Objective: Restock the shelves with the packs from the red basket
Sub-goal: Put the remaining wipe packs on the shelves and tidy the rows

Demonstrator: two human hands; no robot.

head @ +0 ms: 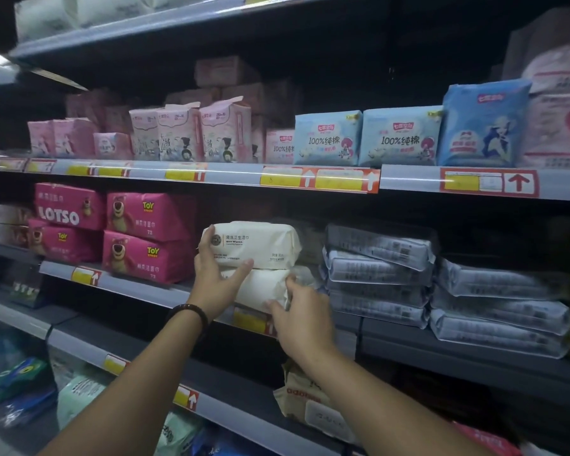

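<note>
Head view: left hand [216, 273] grips top pack [260, 243], right hand [305, 319] grips bottom pack [260, 286], between pink packs [148, 238] and grey packs [379, 264].

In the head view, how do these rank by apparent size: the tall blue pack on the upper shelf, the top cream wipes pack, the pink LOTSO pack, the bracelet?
1. tall blue pack
2. top cream wipes pack
3. pink LOTSO pack, only slightly smaller and farther off, so unsure
4. bracelet, clearly smallest
</note>
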